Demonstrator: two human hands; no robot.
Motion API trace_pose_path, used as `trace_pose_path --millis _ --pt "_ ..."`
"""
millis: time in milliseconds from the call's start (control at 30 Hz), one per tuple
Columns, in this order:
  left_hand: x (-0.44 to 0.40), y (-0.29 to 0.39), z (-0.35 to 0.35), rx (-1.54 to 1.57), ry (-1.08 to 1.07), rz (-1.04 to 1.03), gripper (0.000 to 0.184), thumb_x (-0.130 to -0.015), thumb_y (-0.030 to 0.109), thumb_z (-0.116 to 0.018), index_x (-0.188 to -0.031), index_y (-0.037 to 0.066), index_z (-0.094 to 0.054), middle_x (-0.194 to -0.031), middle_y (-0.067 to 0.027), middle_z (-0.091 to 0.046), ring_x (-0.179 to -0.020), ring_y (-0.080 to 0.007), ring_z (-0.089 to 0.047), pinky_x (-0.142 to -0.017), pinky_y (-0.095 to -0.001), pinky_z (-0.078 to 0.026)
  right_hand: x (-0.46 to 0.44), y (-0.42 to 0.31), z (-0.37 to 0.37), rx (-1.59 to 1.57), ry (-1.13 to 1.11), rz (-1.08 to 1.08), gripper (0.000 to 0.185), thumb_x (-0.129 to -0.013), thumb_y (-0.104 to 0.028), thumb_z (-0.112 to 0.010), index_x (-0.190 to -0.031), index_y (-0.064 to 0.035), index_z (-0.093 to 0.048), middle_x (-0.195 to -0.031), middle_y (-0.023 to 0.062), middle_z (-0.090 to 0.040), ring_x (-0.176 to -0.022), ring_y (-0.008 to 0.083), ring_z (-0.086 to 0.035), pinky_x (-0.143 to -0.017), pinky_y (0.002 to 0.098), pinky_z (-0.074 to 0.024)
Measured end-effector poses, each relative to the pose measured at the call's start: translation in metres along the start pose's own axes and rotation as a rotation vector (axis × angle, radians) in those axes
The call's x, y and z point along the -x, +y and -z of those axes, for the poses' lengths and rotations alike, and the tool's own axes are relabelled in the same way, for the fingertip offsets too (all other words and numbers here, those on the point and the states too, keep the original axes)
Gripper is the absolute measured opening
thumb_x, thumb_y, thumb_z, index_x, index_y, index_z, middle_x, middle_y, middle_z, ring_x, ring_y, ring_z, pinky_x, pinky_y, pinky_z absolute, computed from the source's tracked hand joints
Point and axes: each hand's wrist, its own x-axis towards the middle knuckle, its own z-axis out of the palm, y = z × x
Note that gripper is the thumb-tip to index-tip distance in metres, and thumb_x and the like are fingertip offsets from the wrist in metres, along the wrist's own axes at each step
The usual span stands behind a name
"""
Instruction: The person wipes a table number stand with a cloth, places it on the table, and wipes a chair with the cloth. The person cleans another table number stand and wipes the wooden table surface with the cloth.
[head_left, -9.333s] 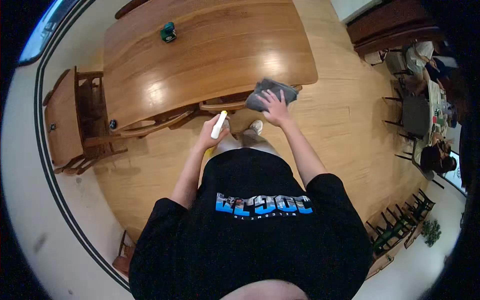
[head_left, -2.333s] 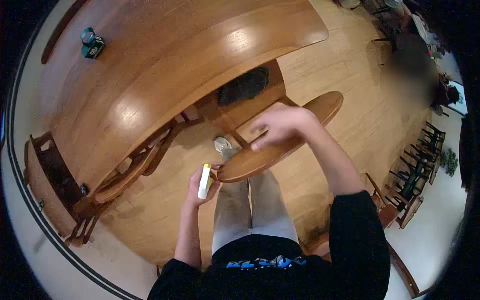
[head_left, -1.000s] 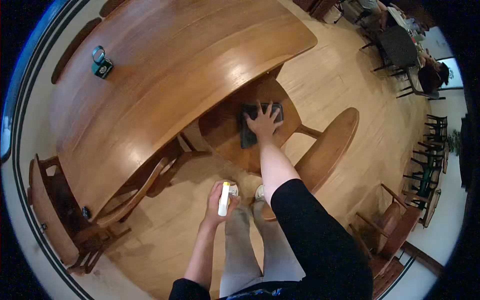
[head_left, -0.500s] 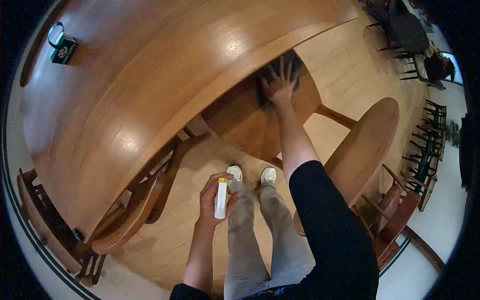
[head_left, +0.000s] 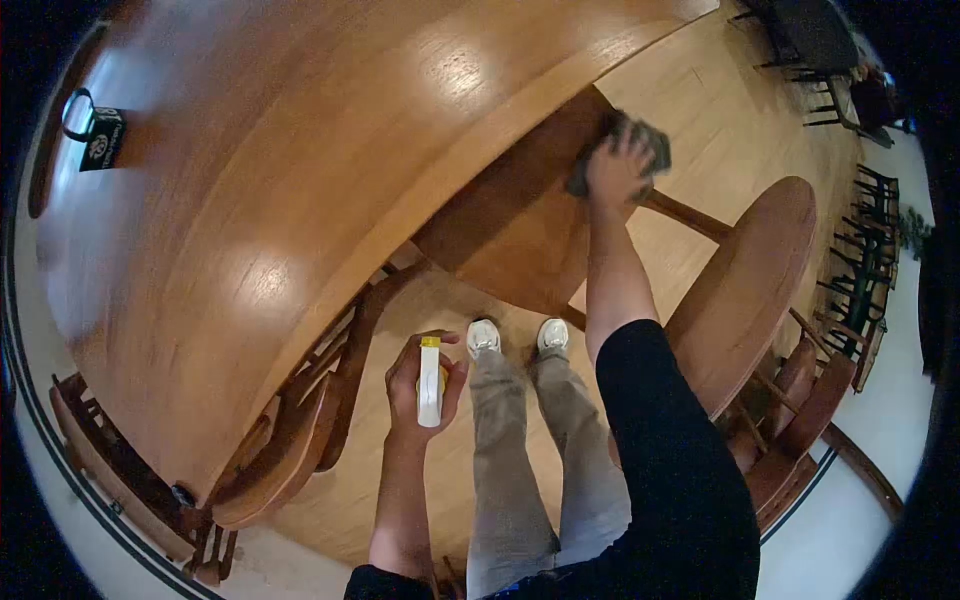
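Observation:
My left hand is wrapped round a spray bottle, whose white head with a yellow tip faces up at me; its body is mostly hidden. It hangs over the floor, left of my legs. My right hand presses on a dark cloth, the fingers blurred and bent over it. Under the cloth is the right edge of a wooden chair seat, which is partly beneath the table.
A large wooden table fills the upper left, with a dark green holder on it. The chair's rounded backrest stands right of my arm. Another chair is at lower left. Stacked dark chairs line the far right.
My right hand has slid the cloth rightward over the seat, from near the table edge to the seat's right edge. My left hand still holds the spray bottle. The view has shifted slightly.

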Motion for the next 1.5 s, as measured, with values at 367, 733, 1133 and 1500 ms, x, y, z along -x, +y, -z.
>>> trace_pose_path --millis 367,733,1133,1500 --pt "0.028 0.019 -0.006 0.013 -0.044 0.097 0.034 -0.078 -0.004 -0.067 -0.112 0.002 -0.062 -0.103 -0.0075 -0.068 -0.065 -0.0138 -0.058 -0.062 -0.0279 -0.048 0.212 -0.05 0.092 -0.073 -0.424 0.037 0.067 -0.094 -0.055 -0.05 -0.156 -0.0406 -0.029 -0.166 0.0095 -0.015 -0.149 0.0414 -0.022 -0.11 0.0716 -0.0209" --pt "0.018 0.034 0.001 -0.032 0.04 0.052 0.032 -0.079 -0.003 -0.065 -0.111 0.002 -0.062 -0.099 -0.0074 -0.068 -0.065 -0.0146 -0.058 -0.063 -0.0275 -0.048 0.228 -0.119 0.093 -0.288 -0.357 0.331 0.066 -0.09 -0.039 -0.055 -0.153 -0.0349 -0.037 -0.165 0.0102 -0.022 -0.149 0.041 -0.02 -0.114 0.0686 -0.0156" --pt "0.067 0.094 -0.009 -0.183 -0.109 0.096 0.032 -0.08 0.0 -0.063 -0.112 0.001 -0.062 -0.103 -0.0101 -0.067 -0.07 -0.0167 -0.061 -0.067 -0.029 -0.05 0.32 0.101 0.26 -1.227 -1.2 -0.655 0.042 -0.099 -0.023 -0.055 -0.135 -0.0019 -0.052 -0.15 0.0158 -0.046 -0.138 0.0286 -0.044 -0.113 0.0386 -0.0368" --pt "0.107 0.195 -0.073 -0.196 -0.203 -0.047 0.026 -0.077 -0.001 -0.065 -0.103 0.003 -0.065 -0.092 -0.0061 -0.066 -0.066 -0.0187 -0.06 -0.064 -0.0304 -0.049 0.16 0.209 0.403 -2.389 -0.69 -1.288 0.062 -0.096 -0.061 -0.051 -0.134 -0.0125 -0.059 -0.134 0.0082 -0.063 -0.12 0.0236 -0.061 -0.106 0.0395 -0.0448"
